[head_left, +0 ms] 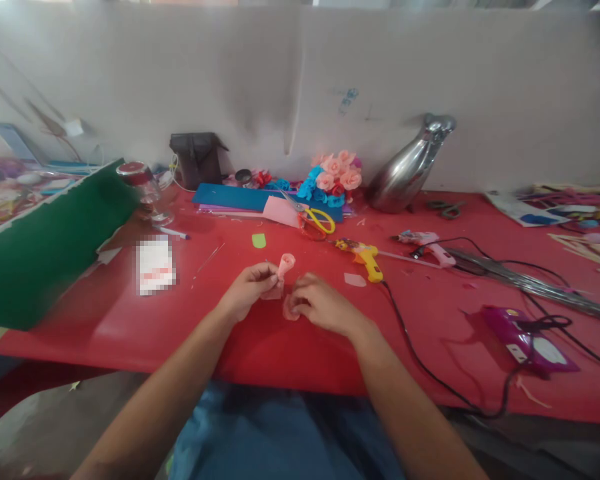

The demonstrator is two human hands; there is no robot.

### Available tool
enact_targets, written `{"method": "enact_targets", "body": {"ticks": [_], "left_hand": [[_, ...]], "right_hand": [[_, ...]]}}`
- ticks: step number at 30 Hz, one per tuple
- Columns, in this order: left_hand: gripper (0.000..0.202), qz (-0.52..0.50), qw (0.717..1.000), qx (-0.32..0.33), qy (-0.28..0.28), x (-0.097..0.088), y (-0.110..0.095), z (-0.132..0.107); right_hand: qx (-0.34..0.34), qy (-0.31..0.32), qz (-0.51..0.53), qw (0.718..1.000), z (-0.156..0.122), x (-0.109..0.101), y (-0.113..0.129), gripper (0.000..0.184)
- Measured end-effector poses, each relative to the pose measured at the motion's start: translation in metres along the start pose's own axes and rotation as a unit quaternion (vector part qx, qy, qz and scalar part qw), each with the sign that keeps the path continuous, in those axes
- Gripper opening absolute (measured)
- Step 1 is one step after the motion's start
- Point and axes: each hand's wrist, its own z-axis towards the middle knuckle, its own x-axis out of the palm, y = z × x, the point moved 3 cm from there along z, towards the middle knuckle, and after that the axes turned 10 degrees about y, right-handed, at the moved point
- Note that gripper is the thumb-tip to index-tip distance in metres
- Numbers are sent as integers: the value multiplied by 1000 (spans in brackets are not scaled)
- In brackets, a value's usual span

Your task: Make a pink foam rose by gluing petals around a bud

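Your left hand [250, 287] is pinching a pink paper bud [287, 263] over the red table [300, 360], your right hand [323, 301] is pinching a petal [289, 310]; you're probably adding petals, needing gentle lining-up

The rolled paper [287, 263] is pink, the table [260, 357] red — the board [50, 250] green (pale-edged).

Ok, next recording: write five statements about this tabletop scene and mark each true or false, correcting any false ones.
1. The left hand holds a rolled pink piece. True.
2. The right hand holds scissors. False: the right hand holds a pink petal-like piece.
3. The yellow glue gun lies on the red table. True.
4. The metal jug is left of the flower bunch. False: it is right of it.
5. A light green piece lies beyond the hands. True.
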Motion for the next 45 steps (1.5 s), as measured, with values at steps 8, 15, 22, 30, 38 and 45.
{"method": "enact_targets", "body": {"ticks": [8,15,22,30,38,45], "left_hand": [[20,18,1000,-3,-7,-3,1,1],[17,25,1000,14,-10,-2,-1,1],[13,24,999,20,-18,-2,0,1],[12,-22,999,21,-11,3,-1,0],[13,41,999,7,16,14,4,-12],[9,187,982,-30,-31,17,11,-10]], "right_hand": [[35,-46,-13,998,-2,-2,-6,15],[-2,-13,-18,1000,-3,-2,3,18],[19,-34,-52,998,-2,2,-2,18],[-25,-7,-7,1000,-3,0,7,23],[15,-45,44,998,-5,4,-7,17],[66,-106,127,984,-2,2,-19,9]]}}
